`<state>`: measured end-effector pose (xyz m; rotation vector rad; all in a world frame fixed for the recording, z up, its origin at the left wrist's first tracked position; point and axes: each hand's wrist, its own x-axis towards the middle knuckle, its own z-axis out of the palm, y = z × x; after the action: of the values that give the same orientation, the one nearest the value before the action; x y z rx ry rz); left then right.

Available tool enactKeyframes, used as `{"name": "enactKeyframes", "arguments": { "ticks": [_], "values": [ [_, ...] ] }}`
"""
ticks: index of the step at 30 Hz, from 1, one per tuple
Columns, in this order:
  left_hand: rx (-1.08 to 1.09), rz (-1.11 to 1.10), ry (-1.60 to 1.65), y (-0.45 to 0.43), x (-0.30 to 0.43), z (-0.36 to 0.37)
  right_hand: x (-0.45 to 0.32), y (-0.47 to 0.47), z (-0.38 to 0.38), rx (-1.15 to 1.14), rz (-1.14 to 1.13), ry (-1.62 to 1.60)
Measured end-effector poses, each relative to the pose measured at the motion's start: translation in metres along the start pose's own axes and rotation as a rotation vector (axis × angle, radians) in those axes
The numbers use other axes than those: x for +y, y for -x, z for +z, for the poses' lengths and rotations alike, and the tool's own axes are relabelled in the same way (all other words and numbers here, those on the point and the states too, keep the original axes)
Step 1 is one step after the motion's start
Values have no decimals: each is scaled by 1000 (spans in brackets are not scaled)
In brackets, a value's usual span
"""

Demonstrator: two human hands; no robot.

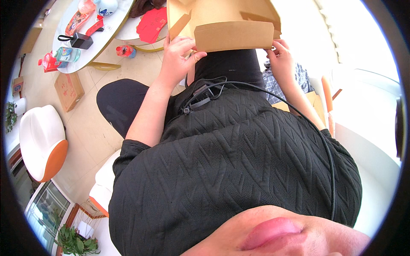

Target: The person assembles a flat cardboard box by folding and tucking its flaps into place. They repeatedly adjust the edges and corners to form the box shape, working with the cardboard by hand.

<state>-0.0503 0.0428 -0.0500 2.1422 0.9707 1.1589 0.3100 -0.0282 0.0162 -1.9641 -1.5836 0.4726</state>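
An open kraft cardboard box with raised flaps is held over my lap, its far part cut off by the top of the view. My left hand grips its near left corner, the thumb pointing along the lower edge of the front panel. At the near right corner, my right hand pinches the cardboard between thumb and fingers. A side flap leans inward on the left. Beneath the box are my black trousers.
A marble-topped table at left bears bottles and a black box-shaped device. Red envelopes lie on another table. A bottle and a carton are on the floor. A black cable crosses my shirt.
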Motion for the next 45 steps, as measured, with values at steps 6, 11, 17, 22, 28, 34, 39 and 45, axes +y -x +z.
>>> {"name": "enactKeyframes", "arguments": {
  "ticks": [6, 11, 17, 22, 28, 34, 39, 45],
  "values": [
    [16, -35, -32, 1, 2, -1, 1, 5, -1, 29, -242, 192],
    [37, -149, 90, 1, 2, -2, -6, 14, 4, 100, -319, 167],
    [27, -111, 110, -2, 4, -6, -8, 18, 4, 150, -368, 180],
    [-7, -170, 149, 2, 0, -10, -12, 24, 2, 151, -407, 146],
    [-21, -135, 177, -2, -2, -9, 38, 28, -9, 484, -423, -282],
    [-47, -96, 147, -4, -11, -18, 50, 2, -10, -155, 42, -762],
    [-51, -143, 219, -4, -7, -20, 48, -14, -13, -340, -101, -710],
    [-59, -166, 222, -3, -10, -21, 25, -40, -27, -400, -276, -432]
  ]
}}
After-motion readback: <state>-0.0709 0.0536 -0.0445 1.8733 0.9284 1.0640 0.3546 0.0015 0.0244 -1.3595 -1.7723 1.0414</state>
